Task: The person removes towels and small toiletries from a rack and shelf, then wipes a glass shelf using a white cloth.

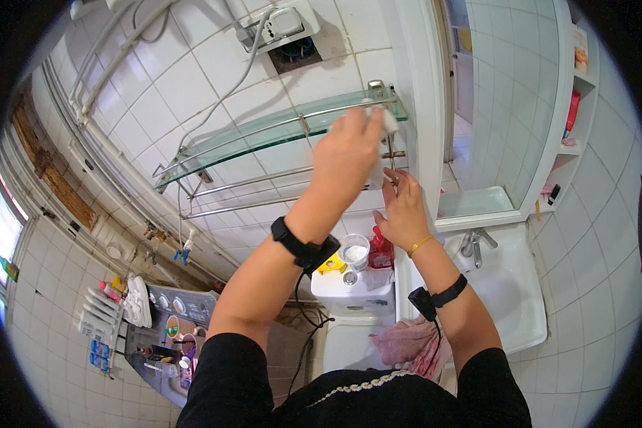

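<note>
My left hand (346, 153) is closed on a white cloth (386, 120), held against the right end of a glass shelf (264, 137) with metal rails. The hand is slightly blurred. Just below it, my right hand (404, 212) reaches up to the metal rail (394, 162) at the shelf's right end. Its fingers bend round the metal there, while the thumb stands apart lower down. Part of the cloth is hidden behind my left fingers.
Below stand a toilet tank (357, 291), a clear cup of white powder (354, 254) and a red pump bottle (381, 251). To the right are a white sink (510, 307) with a faucet (476, 246) and a mirror (506, 107). A washing machine (192, 303) stands left; a power socket (282, 25) sits above.
</note>
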The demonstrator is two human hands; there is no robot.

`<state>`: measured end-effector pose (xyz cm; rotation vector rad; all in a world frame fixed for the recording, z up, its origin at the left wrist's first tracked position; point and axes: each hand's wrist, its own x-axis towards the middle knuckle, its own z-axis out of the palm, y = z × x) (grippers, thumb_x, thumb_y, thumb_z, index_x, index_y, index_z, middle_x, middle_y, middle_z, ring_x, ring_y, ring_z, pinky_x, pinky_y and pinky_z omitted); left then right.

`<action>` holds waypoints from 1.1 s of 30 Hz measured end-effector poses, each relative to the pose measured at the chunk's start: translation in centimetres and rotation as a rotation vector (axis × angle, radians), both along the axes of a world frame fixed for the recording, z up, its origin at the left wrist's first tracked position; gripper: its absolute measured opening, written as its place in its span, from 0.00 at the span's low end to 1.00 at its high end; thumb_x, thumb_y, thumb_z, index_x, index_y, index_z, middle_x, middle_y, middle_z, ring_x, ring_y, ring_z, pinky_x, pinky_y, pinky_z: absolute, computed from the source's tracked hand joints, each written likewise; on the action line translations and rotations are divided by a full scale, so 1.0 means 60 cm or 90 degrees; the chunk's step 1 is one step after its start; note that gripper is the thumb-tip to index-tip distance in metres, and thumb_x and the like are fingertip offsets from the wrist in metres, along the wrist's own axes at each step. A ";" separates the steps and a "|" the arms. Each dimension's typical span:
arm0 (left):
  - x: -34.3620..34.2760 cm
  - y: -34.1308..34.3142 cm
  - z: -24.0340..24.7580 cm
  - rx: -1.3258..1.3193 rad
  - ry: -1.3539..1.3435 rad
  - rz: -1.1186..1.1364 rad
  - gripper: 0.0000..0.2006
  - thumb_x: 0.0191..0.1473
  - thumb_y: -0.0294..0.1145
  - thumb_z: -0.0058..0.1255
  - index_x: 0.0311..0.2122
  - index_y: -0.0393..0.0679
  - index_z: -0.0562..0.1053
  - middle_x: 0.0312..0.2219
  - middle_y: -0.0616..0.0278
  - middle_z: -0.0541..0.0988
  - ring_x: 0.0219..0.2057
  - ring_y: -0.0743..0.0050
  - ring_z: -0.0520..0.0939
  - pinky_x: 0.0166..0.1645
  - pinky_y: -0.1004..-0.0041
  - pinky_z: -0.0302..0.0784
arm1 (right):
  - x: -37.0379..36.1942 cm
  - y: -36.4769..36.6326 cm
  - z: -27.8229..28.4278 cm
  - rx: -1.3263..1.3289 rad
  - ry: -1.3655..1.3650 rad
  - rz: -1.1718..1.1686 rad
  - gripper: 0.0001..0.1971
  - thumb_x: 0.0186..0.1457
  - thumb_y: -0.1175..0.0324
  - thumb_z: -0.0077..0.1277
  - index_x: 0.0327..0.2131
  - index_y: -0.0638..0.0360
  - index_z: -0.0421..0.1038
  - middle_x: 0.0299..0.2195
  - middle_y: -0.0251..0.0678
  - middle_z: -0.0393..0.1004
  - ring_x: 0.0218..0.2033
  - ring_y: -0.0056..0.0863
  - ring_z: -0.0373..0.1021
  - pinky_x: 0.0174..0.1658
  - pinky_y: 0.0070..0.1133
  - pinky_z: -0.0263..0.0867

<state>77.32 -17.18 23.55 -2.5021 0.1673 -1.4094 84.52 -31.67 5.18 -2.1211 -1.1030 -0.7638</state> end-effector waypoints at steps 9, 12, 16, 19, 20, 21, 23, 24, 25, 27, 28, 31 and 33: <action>-0.035 0.040 0.006 0.029 0.045 0.024 0.34 0.59 0.24 0.68 0.72 0.51 0.82 0.60 0.55 0.86 0.52 0.52 0.93 0.48 0.58 0.94 | 0.027 -0.028 -0.006 0.017 -0.037 0.034 0.40 0.53 0.67 0.78 0.69 0.54 0.77 0.77 0.42 0.71 0.80 0.52 0.62 0.79 0.50 0.64; -0.054 0.063 -0.002 0.072 -0.036 0.043 0.29 0.60 0.28 0.68 0.68 0.47 0.83 0.54 0.55 0.85 0.48 0.53 0.92 0.45 0.60 0.93 | 0.028 -0.030 -0.013 0.021 -0.041 0.032 0.41 0.52 0.66 0.78 0.71 0.51 0.75 0.77 0.41 0.71 0.80 0.51 0.62 0.80 0.49 0.64; -0.033 0.019 0.000 0.029 -0.007 0.022 0.30 0.60 0.24 0.67 0.69 0.52 0.85 0.58 0.54 0.86 0.51 0.50 0.93 0.49 0.60 0.93 | 0.027 -0.046 -0.008 0.016 -0.035 0.011 0.42 0.52 0.66 0.78 0.71 0.52 0.75 0.78 0.41 0.71 0.80 0.51 0.62 0.80 0.49 0.64; -0.019 -0.040 0.010 0.032 0.016 -0.028 0.32 0.59 0.24 0.67 0.70 0.56 0.86 0.60 0.54 0.88 0.52 0.50 0.94 0.52 0.60 0.93 | 0.034 -0.061 -0.010 -0.004 -0.037 0.017 0.42 0.54 0.65 0.79 0.72 0.58 0.77 0.77 0.48 0.70 0.79 0.56 0.63 0.81 0.49 0.64; -0.010 -0.063 0.015 0.056 -0.012 -0.078 0.32 0.58 0.25 0.68 0.69 0.56 0.87 0.61 0.55 0.88 0.52 0.52 0.93 0.52 0.60 0.93 | 0.047 -0.062 -0.026 0.003 -0.053 0.023 0.42 0.54 0.64 0.79 0.72 0.60 0.77 0.76 0.52 0.70 0.79 0.58 0.63 0.80 0.50 0.65; -0.001 -0.083 0.020 0.079 -0.040 -0.126 0.32 0.58 0.26 0.68 0.69 0.56 0.87 0.61 0.56 0.88 0.52 0.54 0.93 0.51 0.60 0.93 | 0.052 -0.064 -0.030 0.009 -0.068 0.032 0.42 0.54 0.62 0.78 0.72 0.61 0.77 0.76 0.57 0.70 0.79 0.59 0.64 0.80 0.50 0.65; 0.025 -0.114 0.023 0.098 -0.021 -0.103 0.32 0.57 0.27 0.69 0.69 0.57 0.87 0.62 0.58 0.87 0.52 0.56 0.90 0.51 0.60 0.92 | 0.053 -0.067 -0.036 -0.007 -0.080 0.024 0.41 0.55 0.62 0.78 0.72 0.62 0.78 0.75 0.60 0.70 0.79 0.61 0.64 0.80 0.51 0.66; 0.041 -0.124 0.022 0.118 -0.007 -0.071 0.32 0.57 0.28 0.69 0.68 0.57 0.87 0.61 0.59 0.87 0.52 0.55 0.89 0.52 0.61 0.91 | 0.050 -0.068 -0.036 -0.024 -0.093 0.016 0.41 0.55 0.61 0.77 0.72 0.63 0.78 0.74 0.64 0.70 0.79 0.62 0.64 0.80 0.51 0.66; 0.047 -0.128 0.019 0.138 0.007 -0.038 0.31 0.58 0.28 0.69 0.68 0.56 0.87 0.61 0.60 0.86 0.52 0.55 0.88 0.52 0.61 0.91 | 0.047 -0.069 -0.038 -0.024 -0.093 0.021 0.41 0.55 0.61 0.77 0.72 0.63 0.78 0.74 0.64 0.70 0.79 0.62 0.64 0.80 0.51 0.66; 0.043 -0.135 0.024 0.138 0.028 -0.030 0.32 0.59 0.29 0.68 0.70 0.54 0.86 0.59 0.60 0.86 0.52 0.54 0.86 0.53 0.60 0.91 | 0.048 -0.075 -0.043 -0.029 -0.119 0.002 0.41 0.56 0.62 0.76 0.72 0.64 0.77 0.75 0.63 0.70 0.79 0.63 0.64 0.80 0.52 0.66; 0.037 -0.129 0.027 0.132 0.048 -0.044 0.33 0.59 0.29 0.68 0.72 0.54 0.85 0.58 0.59 0.86 0.53 0.53 0.87 0.53 0.59 0.91 | 0.055 -0.078 -0.047 -0.028 -0.118 0.002 0.41 0.56 0.62 0.76 0.72 0.64 0.77 0.75 0.63 0.70 0.79 0.63 0.64 0.80 0.52 0.66; 0.013 -0.114 0.035 0.124 0.091 -0.048 0.34 0.60 0.29 0.68 0.73 0.55 0.83 0.57 0.57 0.85 0.53 0.52 0.88 0.52 0.57 0.92 | 0.066 -0.091 -0.042 -0.034 -0.121 0.038 0.40 0.56 0.63 0.76 0.72 0.63 0.77 0.76 0.61 0.70 0.78 0.62 0.64 0.80 0.52 0.66; -0.023 -0.087 0.043 0.123 0.118 -0.028 0.35 0.60 0.28 0.68 0.74 0.55 0.82 0.57 0.57 0.86 0.52 0.52 0.90 0.52 0.56 0.92 | 0.036 -0.095 -0.009 0.026 -0.056 0.047 0.38 0.53 0.67 0.76 0.69 0.57 0.81 0.76 0.45 0.73 0.79 0.52 0.65 0.77 0.50 0.69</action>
